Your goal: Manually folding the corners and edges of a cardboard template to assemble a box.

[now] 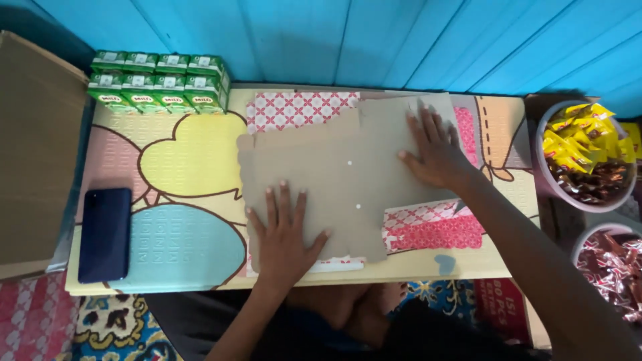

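A flat sheet of brown cardboard (348, 180), a box blank with flaps, lies plain side up on a low table with a colourful cartoon top (180, 220). Its red and white patterned flaps (435, 227) stick out at the top and at the lower right. My left hand (284, 230) presses flat on the lower left of the sheet, fingers spread. My right hand (435, 150) presses flat on the upper right part, fingers spread too. Neither hand grips anything.
A dark blue phone (105, 234) lies on the table's left side. Several green drink cartons (160, 81) stand at the back left. A large brown cardboard piece (33, 154) is at the far left. Two bowls of wrapped sweets (588, 157) (612, 264) sit on the right.
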